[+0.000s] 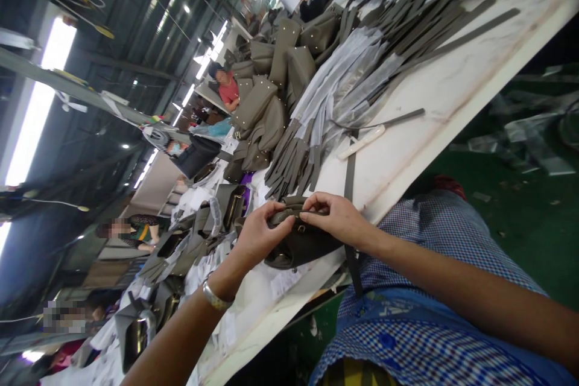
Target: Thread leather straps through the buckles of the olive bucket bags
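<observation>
A dark olive handbag with small gold-coloured fittings lies at the near edge of the white table. My left hand pinches the bag's upper edge, thumb and fingers closed on it. Just to its right, my right hand grips the same edge, its fingertips close to the left thumb. What lies between the fingertips is too small to make out. From beside the bag, a dark strap runs over the table edge and hangs down by my lap.
Plastic-wrapped straps lie in a bundle beyond my hands. Behind them rises a heap of olive bag pieces. A white-handled tool rests on the table. More bags stand to the left. Several people sit farther off.
</observation>
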The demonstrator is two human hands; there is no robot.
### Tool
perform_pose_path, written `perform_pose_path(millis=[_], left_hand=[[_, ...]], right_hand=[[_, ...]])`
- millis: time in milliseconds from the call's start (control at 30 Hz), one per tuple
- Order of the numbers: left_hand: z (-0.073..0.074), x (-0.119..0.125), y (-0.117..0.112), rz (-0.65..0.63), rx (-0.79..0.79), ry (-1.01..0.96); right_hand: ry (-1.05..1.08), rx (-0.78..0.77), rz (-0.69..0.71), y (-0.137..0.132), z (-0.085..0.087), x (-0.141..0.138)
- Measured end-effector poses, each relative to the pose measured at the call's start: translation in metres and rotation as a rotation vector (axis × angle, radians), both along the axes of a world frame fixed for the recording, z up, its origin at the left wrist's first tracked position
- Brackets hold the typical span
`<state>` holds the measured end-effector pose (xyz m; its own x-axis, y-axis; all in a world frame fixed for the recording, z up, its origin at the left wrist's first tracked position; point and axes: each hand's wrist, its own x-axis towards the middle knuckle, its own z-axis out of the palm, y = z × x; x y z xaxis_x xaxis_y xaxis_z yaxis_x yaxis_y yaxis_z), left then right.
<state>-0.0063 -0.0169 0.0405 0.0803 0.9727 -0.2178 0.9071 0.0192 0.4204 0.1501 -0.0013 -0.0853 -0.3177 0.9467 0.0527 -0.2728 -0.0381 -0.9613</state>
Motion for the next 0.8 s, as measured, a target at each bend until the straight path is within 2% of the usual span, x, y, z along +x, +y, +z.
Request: perform_pose_path(millis=[233,367,500,567,600,667,733,800], left_hand=[[-0.01,-0.003,0.006,0.058,0.009,-0.076],[-0.018,-0.007,0.004,0.032,0.03,-0.098],[-0.022,-0.011,0.002,0.011,0.084,-0.073],[-0.024,-0.013,0.001,-0.009,0.119,-0.053],[-0.024,-0.013,0.001,-0.013,0.133,-0.05],[-0.025,-0.014,0.0,-0.006,0.142,-0.06],[-0.024,-0.015,-0.001,0.007,0.144,-0.079],[-0.024,-0.016,-0.001,0.006,0.158,-0.096]], right_hand=[[-0.011,-0.007,-0.018,0.004,-0.004,-0.003],[-0.05,0.036,-0.019,0.003,-0.002,-0.006],[-0.122,0.183,0.118,0.018,-0.003,0.009],[-0.332,0.376,0.142,0.037,-0.007,0.028],[-0.506,0.486,0.103,0.05,-0.01,0.04],[-0.962,0.672,-0.062,0.078,-0.016,0.064],[-1.17,0.682,-0.135,0.105,-0.024,0.083],[-1.273,0.656,-0.142,0.128,-0.031,0.094]])
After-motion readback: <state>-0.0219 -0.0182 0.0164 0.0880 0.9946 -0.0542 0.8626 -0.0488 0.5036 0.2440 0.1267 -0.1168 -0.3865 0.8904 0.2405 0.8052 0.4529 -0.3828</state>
